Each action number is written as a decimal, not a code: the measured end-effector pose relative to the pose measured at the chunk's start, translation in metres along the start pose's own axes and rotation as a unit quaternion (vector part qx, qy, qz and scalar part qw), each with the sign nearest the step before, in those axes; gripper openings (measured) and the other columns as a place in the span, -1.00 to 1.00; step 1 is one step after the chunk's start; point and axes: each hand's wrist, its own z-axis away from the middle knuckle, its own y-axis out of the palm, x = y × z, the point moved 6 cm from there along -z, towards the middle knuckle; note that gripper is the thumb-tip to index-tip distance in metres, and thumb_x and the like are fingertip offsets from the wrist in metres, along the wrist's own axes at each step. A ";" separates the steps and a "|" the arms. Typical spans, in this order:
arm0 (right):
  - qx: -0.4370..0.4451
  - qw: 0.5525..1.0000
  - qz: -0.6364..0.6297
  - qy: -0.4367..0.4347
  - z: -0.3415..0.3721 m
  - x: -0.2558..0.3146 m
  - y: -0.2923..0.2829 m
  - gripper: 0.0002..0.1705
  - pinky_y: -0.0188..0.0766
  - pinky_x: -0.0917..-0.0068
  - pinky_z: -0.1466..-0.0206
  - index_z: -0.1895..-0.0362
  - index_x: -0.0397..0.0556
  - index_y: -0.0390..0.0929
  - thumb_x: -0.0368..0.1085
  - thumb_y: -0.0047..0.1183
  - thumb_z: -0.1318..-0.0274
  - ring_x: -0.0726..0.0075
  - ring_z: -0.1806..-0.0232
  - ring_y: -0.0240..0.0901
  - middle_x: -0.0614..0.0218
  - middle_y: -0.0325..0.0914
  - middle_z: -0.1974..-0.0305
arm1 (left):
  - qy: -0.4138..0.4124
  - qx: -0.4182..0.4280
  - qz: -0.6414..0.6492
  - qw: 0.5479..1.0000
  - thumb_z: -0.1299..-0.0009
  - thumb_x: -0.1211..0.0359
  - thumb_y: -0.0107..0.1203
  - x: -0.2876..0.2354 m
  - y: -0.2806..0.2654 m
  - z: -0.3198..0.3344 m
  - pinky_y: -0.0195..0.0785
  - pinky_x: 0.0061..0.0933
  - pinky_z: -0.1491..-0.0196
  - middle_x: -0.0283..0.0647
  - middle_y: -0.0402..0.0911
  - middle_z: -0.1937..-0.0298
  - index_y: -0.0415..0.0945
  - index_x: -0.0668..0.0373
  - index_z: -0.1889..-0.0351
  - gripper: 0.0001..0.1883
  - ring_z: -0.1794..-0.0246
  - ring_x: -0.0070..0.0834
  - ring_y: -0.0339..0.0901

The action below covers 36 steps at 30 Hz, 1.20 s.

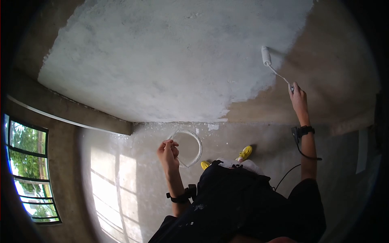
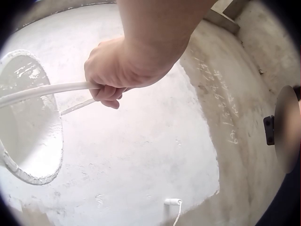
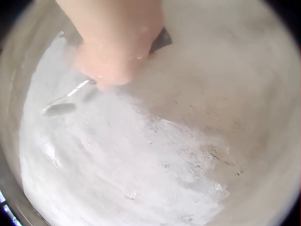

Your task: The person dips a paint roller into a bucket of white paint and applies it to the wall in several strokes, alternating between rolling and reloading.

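Note:
My right hand [image 1: 298, 99] grips the handle of a paint roller [image 1: 266, 56], whose white sleeve lies at the wall [image 1: 170, 60] near the right edge of the white paint. In the right wrist view the roller [image 3: 60, 109] looks blurred, left of and below the fist. Lower down, my left hand [image 1: 167, 156] holds a white bucket [image 1: 199, 143] by its handle. The left wrist view shows fingers curled round that pale handle [image 2: 51, 89], with the bucket's paint-crusted rim [image 2: 35, 180] tilted toward the camera and wet white paint inside.
Bare brown wall [image 1: 336, 60] borders the painted area on the right. A concrete ledge [image 1: 69, 107] juts out at the left, above a barred window [image 1: 30, 158]. White spatters mark the floor [image 1: 158, 202] along the wall's foot. A cable [image 1: 283, 178] hangs by the right arm.

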 end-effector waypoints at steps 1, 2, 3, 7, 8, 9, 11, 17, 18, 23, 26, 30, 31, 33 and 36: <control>-0.001 1.000 0.000 0.002 0.002 0.000 0.000 -0.76 0.42 0.20 0.46 0.28 -0.11 0.34 -0.33 0.16 -0.09 -0.05 0.44 0.50 0.06 0.49 0.44 | 0.000 0.002 -0.001 1.000 -0.29 0.57 -0.05 0.000 0.000 0.000 -0.23 -0.68 0.73 -0.10 0.53 0.52 0.46 0.34 0.37 -0.93 0.79 -0.79 0.04; 0.011 1.000 -0.007 0.003 0.004 0.000 0.003 -0.76 0.41 0.19 0.46 0.28 -0.11 0.34 -0.33 0.15 -0.09 -0.07 0.44 0.49 0.05 0.49 0.44 | 0.001 0.003 0.001 1.000 -0.29 0.57 -0.05 -0.001 0.000 0.000 -0.22 -0.68 0.73 -0.10 0.53 0.52 0.46 0.34 0.37 -0.93 0.79 -0.79 0.05; 0.020 1.000 -0.016 0.003 0.003 0.001 0.006 -0.76 0.41 0.18 0.46 0.28 -0.11 0.34 -0.34 0.15 -0.09 -0.10 0.45 0.48 0.05 0.49 0.44 | 0.003 0.004 0.004 1.000 -0.29 0.56 -0.05 -0.001 0.000 0.001 -0.22 -0.68 0.73 -0.11 0.52 0.53 0.46 0.34 0.37 -0.94 0.79 -0.79 0.05; 0.006 0.998 -0.058 -0.014 0.003 0.006 -0.002 -0.80 0.40 0.17 0.46 0.28 -0.12 0.34 -0.34 0.10 -0.14 -0.13 0.44 0.48 0.03 0.49 0.45 | 0.008 0.014 0.000 1.000 -0.29 0.56 -0.04 -0.001 -0.002 0.001 -0.20 -0.69 0.73 -0.12 0.52 0.53 0.46 0.33 0.38 -0.94 0.78 -0.79 0.06; -0.016 0.997 -0.079 -0.016 0.003 0.005 -0.003 -0.80 0.41 0.17 0.46 0.28 -0.13 0.34 -0.34 0.09 -0.15 -0.14 0.44 0.48 0.02 0.49 0.44 | 0.007 0.013 0.002 1.000 -0.29 0.56 -0.04 0.000 -0.004 0.001 -0.20 -0.69 0.73 -0.12 0.52 0.53 0.46 0.33 0.38 -0.94 0.78 -0.79 0.06; -0.037 0.994 -0.101 -0.018 0.003 0.005 -0.004 -0.81 0.41 0.16 0.45 0.28 -0.14 0.33 -0.34 0.09 -0.16 -0.14 0.43 0.48 0.01 0.50 0.44 | 0.006 0.012 0.004 1.000 -0.29 0.56 -0.04 0.001 -0.005 0.001 -0.19 -0.69 0.73 -0.12 0.52 0.53 0.46 0.33 0.38 -0.94 0.78 -0.79 0.07; -0.036 0.996 -0.075 0.014 -0.002 0.002 0.000 -0.79 0.41 0.16 0.45 0.28 -0.14 0.33 -0.34 0.10 -0.14 -0.15 0.43 0.49 0.01 0.50 0.44 | 0.003 0.009 0.003 1.000 -0.29 0.56 -0.04 0.001 -0.007 0.000 -0.19 -0.69 0.73 -0.12 0.52 0.53 0.46 0.32 0.38 -0.94 0.78 -0.79 0.07; -0.031 0.994 -0.094 0.048 0.002 0.001 0.001 -0.80 0.39 0.16 0.46 0.28 -0.18 0.33 -0.35 0.09 -0.15 -0.20 0.43 0.49 -0.03 0.50 0.46 | 0.000 0.000 0.005 1.000 -0.30 0.55 -0.04 -0.001 -0.010 0.002 -0.18 -0.69 0.73 -0.13 0.52 0.53 0.47 0.32 0.38 -0.93 0.78 -0.78 0.07; -0.053 0.991 -0.120 0.023 0.006 0.000 0.001 -0.81 0.38 0.16 0.46 0.28 -0.18 0.33 -0.35 0.07 -0.18 -0.21 0.44 0.48 -0.03 0.50 0.47 | -0.003 -0.002 0.001 1.000 -0.30 0.55 -0.05 0.000 -0.010 0.001 -0.18 -0.69 0.73 -0.13 0.52 0.53 0.47 0.32 0.38 -0.93 0.78 -0.78 0.07; -0.027 0.990 -0.114 0.073 0.003 -0.002 0.005 -0.80 0.36 0.14 0.47 0.30 -0.18 0.33 -0.31 0.04 -0.21 -0.22 0.46 0.47 -0.03 0.48 0.49 | 0.000 -0.002 -0.002 1.000 -0.30 0.55 -0.05 -0.002 -0.009 0.004 -0.18 -0.69 0.72 -0.12 0.52 0.53 0.47 0.33 0.39 -0.92 0.78 -0.77 0.08; -0.015 0.990 -0.087 0.107 0.005 -0.003 0.007 -0.79 0.34 0.14 0.48 0.31 -0.17 0.33 -0.29 0.03 -0.23 -0.20 0.48 0.46 -0.01 0.46 0.53 | -0.001 0.000 -0.003 1.000 -0.30 0.55 -0.05 -0.003 -0.009 0.004 -0.18 -0.69 0.72 -0.12 0.52 0.53 0.46 0.33 0.39 -0.92 0.78 -0.77 0.08; -0.027 0.982 -0.149 0.114 0.009 0.004 -0.001 -0.77 0.29 0.16 0.50 0.32 -0.17 0.31 -0.26 0.00 -0.26 -0.19 0.54 0.39 0.01 0.41 0.58 | 0.002 -0.003 0.004 1.000 -0.29 0.56 -0.06 -0.004 -0.006 0.003 -0.17 -0.69 0.72 -0.11 0.52 0.53 0.46 0.33 0.39 -0.93 0.78 -0.78 0.08; -0.028 0.982 -0.149 0.114 0.011 0.005 -0.004 -0.77 0.29 0.16 0.50 0.32 -0.17 0.31 -0.26 0.00 -0.26 -0.19 0.54 0.39 0.01 0.41 0.58 | 0.003 -0.002 0.004 1.000 -0.29 0.56 -0.06 -0.005 -0.006 0.004 -0.17 -0.69 0.72 -0.11 0.52 0.53 0.46 0.33 0.39 -0.93 0.78 -0.78 0.08; -0.037 0.976 -0.173 0.128 0.013 0.003 -0.004 -0.72 0.24 0.16 0.50 0.38 -0.15 0.27 -0.22 -0.06 -0.31 -0.10 0.60 0.31 0.01 0.33 0.61 | -0.003 -0.004 -0.004 1.000 -0.29 0.56 -0.06 -0.006 -0.005 0.004 -0.18 -0.69 0.73 -0.11 0.52 0.53 0.46 0.34 0.39 -0.93 0.78 -0.78 0.08; -0.002 0.974 -0.142 0.177 0.007 -0.001 0.003 -0.72 0.26 0.18 0.49 0.36 -0.17 0.28 -0.22 -0.06 -0.31 -0.17 0.57 0.33 -0.01 0.36 0.60 | -0.007 -0.005 -0.002 1.000 -0.29 0.56 -0.06 -0.004 -0.005 0.003 -0.19 -0.69 0.73 -0.12 0.52 0.53 0.46 0.33 0.39 -0.92 0.78 -0.78 0.08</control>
